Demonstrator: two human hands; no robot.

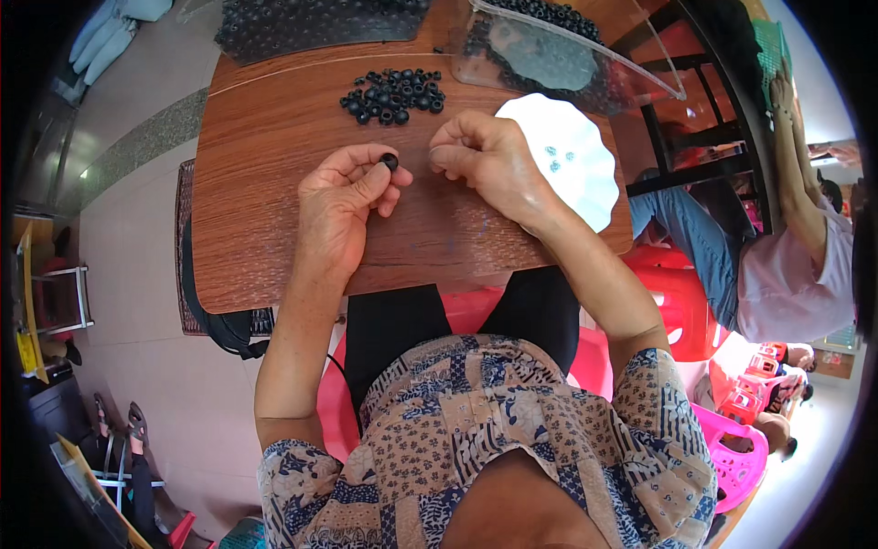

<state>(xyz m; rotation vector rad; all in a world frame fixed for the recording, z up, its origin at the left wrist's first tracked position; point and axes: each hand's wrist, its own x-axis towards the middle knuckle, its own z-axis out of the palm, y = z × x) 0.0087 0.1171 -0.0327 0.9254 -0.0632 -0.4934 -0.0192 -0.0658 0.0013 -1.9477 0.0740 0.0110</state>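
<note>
The left hand (343, 197) rests on the wooden table (256, 183) with its fingers curled, pinching a small black ring (390, 162) between the thumb and forefinger; the ring sits at the fingertips, just above the tabletop and near the middle of the table. The right hand (485, 156) lies just beside it, to the right, with its fingertips drawn together in a pinch that points toward the ring; it seems to grip something tiny, but the piece is too small to make out, so whether it holds anything cannot be told for sure. The two hands are close but not touching. Beyond them, toward the far edge, a loose pile of black rings (393, 94) lies on the wood, apart from both hands. To the right of the right hand sits a white scalloped dish (585, 183), partly hidden by the wrist, with a few small pale blue-green bits (556, 157) in it. Past the dish, a clear plastic bag (558, 55) lies at the far right of the table, with more black rings inside, and a darker bag (311, 27) full of the same lies at the far left. The person sits on a pink chair (476, 311), forearms reaching in from below. At the right, another person in jeans (695, 238) and a pale shirt sits on a red stool (672, 293).
</note>
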